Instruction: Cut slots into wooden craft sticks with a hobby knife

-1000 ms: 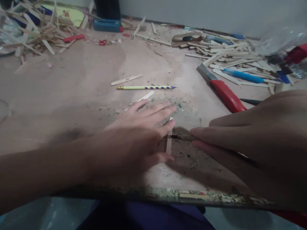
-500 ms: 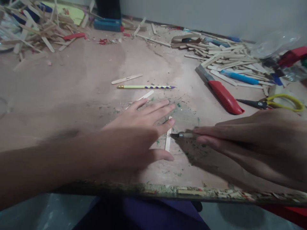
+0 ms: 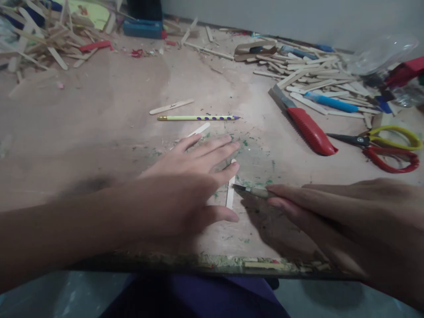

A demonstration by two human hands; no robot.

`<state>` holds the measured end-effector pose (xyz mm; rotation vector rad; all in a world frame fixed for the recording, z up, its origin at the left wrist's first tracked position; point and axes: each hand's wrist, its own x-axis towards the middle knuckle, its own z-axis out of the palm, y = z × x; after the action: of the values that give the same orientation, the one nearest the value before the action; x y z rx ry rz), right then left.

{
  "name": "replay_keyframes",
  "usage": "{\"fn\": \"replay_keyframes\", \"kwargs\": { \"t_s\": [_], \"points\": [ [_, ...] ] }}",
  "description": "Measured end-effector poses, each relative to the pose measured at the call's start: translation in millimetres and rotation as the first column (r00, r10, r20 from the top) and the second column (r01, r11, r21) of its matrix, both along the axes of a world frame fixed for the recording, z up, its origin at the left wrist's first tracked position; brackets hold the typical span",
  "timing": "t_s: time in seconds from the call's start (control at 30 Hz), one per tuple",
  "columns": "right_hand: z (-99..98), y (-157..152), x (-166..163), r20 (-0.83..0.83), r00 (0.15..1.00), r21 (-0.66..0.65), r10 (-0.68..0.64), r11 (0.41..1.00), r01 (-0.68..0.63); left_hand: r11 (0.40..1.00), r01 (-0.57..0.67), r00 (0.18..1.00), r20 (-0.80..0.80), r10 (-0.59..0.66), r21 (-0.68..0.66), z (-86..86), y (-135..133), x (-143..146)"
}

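A short wooden craft stick [image 3: 230, 194] lies upright near the front of the worn board [image 3: 109, 115]. My left hand [image 3: 185, 185] lies flat beside it, fingers spread, with the little finger and thumb touching the stick's ends. My right hand [image 3: 334, 216] is closed on a small craft knife [image 3: 253, 191]. Its blade tip rests at the stick's right edge, about halfway along.
A yellow pencil with purple dots [image 3: 198, 118] and two loose sticks lie just beyond my left hand. A red utility knife [image 3: 306, 128], scissors [image 3: 387, 145], a blue pen [image 3: 331, 103] and a heap of sticks [image 3: 314, 75] fill the right. More sticks are piled at the far left [image 3: 36, 39].
My right hand has drawn back to the right and lower in view, pulling the knife blade off the stick to its right edge. The scissors have come into sight. My left hand has stayed put.
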<state>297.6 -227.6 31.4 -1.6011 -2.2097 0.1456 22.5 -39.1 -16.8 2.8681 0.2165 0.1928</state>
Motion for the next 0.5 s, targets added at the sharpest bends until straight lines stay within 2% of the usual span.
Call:
{"fn": "replay_keyframes", "kwargs": {
  "t_s": [0.07,0.17,0.2,0.37,0.5],
  "points": [
    [-1.4,0,-15,-0.058,0.997,-0.075,0.051,0.996,-0.055,1.0,-0.001,1.0,-0.005,0.001,-0.008,0.8,0,1],
    [-11.8,-4,-28,-0.146,0.987,-0.054,-0.064,0.997,0.057,1.0,-0.016,1.0,-0.008,0.015,-0.022,2.3,-2,2],
    [-16.5,-7,-29,-0.154,0.984,-0.01,-0.09,0.996,0.089,1.0,-0.018,1.0,-0.005,0.018,-0.022,2.4,-3,3],
    [-38.4,-19,-29,-0.093,0.994,0.075,-0.051,0.995,0.058,1.0,-0.007,0.998,0.058,0.008,-0.023,0.1,-1,2],
    [-45.3,-20,-25,0.044,0.998,0.23,-0.035,0.973,0.024,0.998,0.023,0.994,0.105,-0.028,0.051,-3.3,0,-1]
  ]
}}
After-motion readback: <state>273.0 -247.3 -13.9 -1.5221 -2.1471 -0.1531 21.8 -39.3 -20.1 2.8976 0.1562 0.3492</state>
